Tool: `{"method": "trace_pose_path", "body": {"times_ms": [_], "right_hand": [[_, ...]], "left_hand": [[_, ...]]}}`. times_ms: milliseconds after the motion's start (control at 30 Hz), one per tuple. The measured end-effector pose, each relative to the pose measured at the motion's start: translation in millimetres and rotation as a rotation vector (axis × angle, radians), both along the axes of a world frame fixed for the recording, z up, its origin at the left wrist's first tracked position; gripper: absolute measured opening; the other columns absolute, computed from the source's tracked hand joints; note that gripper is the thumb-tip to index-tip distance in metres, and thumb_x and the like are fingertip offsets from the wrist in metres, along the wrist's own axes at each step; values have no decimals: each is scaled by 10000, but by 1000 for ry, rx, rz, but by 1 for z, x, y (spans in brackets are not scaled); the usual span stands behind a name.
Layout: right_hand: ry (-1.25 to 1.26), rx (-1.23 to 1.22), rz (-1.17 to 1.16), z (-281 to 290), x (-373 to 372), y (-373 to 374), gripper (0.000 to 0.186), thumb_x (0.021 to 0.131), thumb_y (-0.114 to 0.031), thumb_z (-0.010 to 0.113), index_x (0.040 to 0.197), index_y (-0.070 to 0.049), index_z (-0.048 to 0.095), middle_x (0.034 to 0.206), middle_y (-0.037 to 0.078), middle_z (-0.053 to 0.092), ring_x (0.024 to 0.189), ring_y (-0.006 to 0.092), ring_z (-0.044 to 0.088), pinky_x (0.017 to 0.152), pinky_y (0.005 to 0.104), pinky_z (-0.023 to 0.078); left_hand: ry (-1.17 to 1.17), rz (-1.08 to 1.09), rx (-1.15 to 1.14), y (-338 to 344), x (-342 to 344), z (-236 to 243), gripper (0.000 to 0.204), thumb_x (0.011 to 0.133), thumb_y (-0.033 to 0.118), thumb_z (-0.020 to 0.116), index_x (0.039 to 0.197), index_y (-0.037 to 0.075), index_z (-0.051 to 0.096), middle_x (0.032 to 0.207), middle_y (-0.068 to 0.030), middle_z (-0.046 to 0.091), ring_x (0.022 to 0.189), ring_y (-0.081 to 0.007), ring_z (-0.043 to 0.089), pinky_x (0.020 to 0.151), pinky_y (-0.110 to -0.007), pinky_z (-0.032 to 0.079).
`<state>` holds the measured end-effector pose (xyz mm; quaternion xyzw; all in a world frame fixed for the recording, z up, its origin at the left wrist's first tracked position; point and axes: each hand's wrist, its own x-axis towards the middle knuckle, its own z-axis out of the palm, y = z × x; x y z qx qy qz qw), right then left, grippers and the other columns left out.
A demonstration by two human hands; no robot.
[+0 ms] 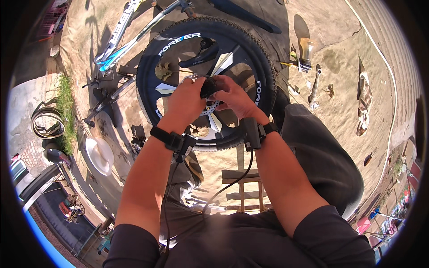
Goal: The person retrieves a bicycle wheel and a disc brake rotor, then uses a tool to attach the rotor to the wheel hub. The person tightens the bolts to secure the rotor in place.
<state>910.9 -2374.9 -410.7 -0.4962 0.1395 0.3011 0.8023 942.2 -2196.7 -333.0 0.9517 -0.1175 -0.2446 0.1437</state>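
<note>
A black bicycle wheel with a knobbly tyre and broad black and silver spokes lies in front of me, its hub side up. At its centre, a silver disc brake rotor full of small holes shows partly below my fingers. My left hand is closed at the hub, against a small dark ridged part. My right hand curls its fingers around the other side of that part. The fingers hide much of it, so its exact kind cannot be made out. Both wrists wear black straps with small boxes and cables.
A white and blue bicycle frame lies at the far left. A white basin stands left, beyond it coiled hoops. To the right are a wrench, a clear container and a dark-handled tool. A wooden slatted frame is between my legs.
</note>
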Motion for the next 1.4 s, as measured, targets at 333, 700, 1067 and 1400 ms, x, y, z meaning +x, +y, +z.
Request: {"method": "trace_pose_path", "body": {"times_ms": [333, 700, 1067, 1400], "right_hand": [[135, -52, -54, -18, -23, 7, 432, 951, -189, 730, 1293, 10, 558, 1070, 74, 692, 921, 152, 718, 672, 291, 572], [177, -51, -60, -28, -51, 33, 410, 900, -237, 804, 1169, -4, 600, 1011, 64, 692, 816, 133, 680, 660, 289, 551], [145, -33, 34, -22, -51, 32, 404, 911, -174, 734, 1241, 4, 583, 992, 74, 687, 824, 132, 680, 655, 292, 532], [-120, -189, 68, -7, -20, 41, 532, 952, -170, 721, 1402, 5, 498, 1065, 74, 710, 926, 146, 700, 716, 287, 538]], "left_hand": [[-232, 261, -71, 5, -37, -26, 603, 815, 113, 758, 1355, -32, 531, 1285, -196, 584, 1176, -344, 597, 895, -408, 555], [283, 1041, -489, -5, -46, -51, 664, 873, 459, 770, 1210, -81, 581, 1026, -174, 710, 896, -250, 698, 767, -371, 556], [-61, 308, 71, 3, -37, -18, 588, 805, 215, 792, 1337, 60, 594, 1106, -189, 657, 1023, -400, 649, 879, -466, 543], [-299, -200, 16, 22, -17, -22, 547, 782, -43, 687, 1302, 126, 656, 1267, -125, 582, 1296, -370, 517, 1016, -443, 507]]}}
